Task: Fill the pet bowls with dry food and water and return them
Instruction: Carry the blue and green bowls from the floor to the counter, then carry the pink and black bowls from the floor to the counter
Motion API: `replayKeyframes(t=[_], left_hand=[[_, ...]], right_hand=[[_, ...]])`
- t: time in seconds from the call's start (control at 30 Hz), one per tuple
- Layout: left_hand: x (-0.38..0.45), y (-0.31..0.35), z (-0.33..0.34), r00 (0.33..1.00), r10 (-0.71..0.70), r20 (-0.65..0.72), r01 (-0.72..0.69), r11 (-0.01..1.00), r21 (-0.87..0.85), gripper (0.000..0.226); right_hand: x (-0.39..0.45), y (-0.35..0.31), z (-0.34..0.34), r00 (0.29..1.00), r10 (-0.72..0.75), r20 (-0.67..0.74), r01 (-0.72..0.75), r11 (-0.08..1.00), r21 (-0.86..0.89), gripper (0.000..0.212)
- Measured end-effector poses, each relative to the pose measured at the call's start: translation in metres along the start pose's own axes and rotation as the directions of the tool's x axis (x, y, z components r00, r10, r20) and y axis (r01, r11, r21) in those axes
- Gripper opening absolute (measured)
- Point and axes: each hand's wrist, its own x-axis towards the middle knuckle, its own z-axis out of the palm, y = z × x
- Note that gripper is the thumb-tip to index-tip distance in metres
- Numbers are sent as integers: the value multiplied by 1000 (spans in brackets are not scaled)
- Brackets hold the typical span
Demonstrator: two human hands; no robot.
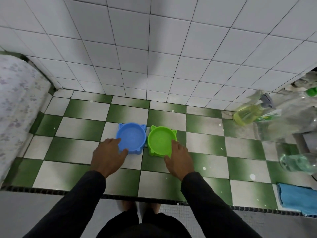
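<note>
Fabric (17, 103) with a flower print covers something bulky at the far left, against the wall. On the green-and-white checked floor (82, 124) the two cat-eared bowls sit side by side, almost touching, near the wall's foot, probably their usual feeding spot.

The left hand (108, 155) lies on the near-left rim of the blue bowl (131, 137), fingers spread and bent around its edge and thumb at the near rim; whether it truly grips or only touches cannot be told. The right hand (180, 157) takes the green bowl (161, 140) the same way at its near-right edge, forefinger along the rim and thumb under the near side. One hand to each bowl suggests both are to be lifted at once.

Both bowls look empty: no food or water shows, so filling seems not yet done.

Right of them stand a spray bottle (248, 114) of yellow liquid and clear bottles (298, 162); a blue cloth (298, 198) lies folded at the near right.
</note>
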Motion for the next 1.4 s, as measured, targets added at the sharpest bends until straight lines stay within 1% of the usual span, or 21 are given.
replayKeyframes(t=[0.07, 0.17, 0.23, 0.4, 0.5, 0.6, 0.7, 0.8, 0.97, 1.03, 1.2, 1.33, 1.4], left_hand=[[-6, 3, -8, 999, 43, -4, -43, 998, 43, 59], [-16, 4, -22, 999, 51, 2, -51, 994, 93, 59], [-22, 3, -28, 999, 46, 5, -46, 993, 108, 63], [-39, 9, -49, 998, -11, -64, 18, 994, 112, 67], [-51, 8, -66, 991, -29, -127, 39, 996, 77, 66], [-63, 0, -82, 981, -31, -190, 42, 998, 51, 64], [-74, -16, -98, 975, -51, -215, 62, 997, 49, 66], [-86, -39, -115, 966, -76, -248, 91, 995, 50, 67], [-113, -89, -143, 940, -145, -308, 152, 988, -3, 70], [-127, -113, -151, 933, -169, -319, 178, 984, -3, 73], [-168, -182, -167, 895, -255, -366, 260, 965, -37, 82], [-202, -239, -176, 855, -343, -389, 344, 936, -70, 74], [-218, -266, -179, 831, -388, -399, 387, 918, -87, 75]], right_hand=[[-3, -1, -8, 999, -44, 16, 45, 998, -50, 69], [-8, -6, -22, 995, -93, 44, 99, 985, -140, 64], [-11, -12, -31, 990, -124, 60, 133, 976, -172, 64], [-19, -38, -53, 974, -210, 80, 222, 958, -185, 67], [-20, -58, -65, 960, -274, 65, 281, 937, -205, 69], [-19, -80, -77, 942, -330, 60, 335, 919, -206, 70], [-19, -104, -86, 923, -378, 67, 384, 900, -208, 71], [-23, -130, -90, 899, -429, 92, 438, 873, -215, 72], [-36, -189, -82, 851, -508, 134, 525, 814, -248, 72], [-43, -219, -72, 822, -552, 139, 568, 780, -262, 73], [-71, -300, -47, 747, -628, 218, 665, 700, -259, 74], [-97, -362, -24, 672, -680, 294, 741, 624, -249, 75], [-109, -393, -11, 639, -703, 313, 769, 583, -262, 76]])
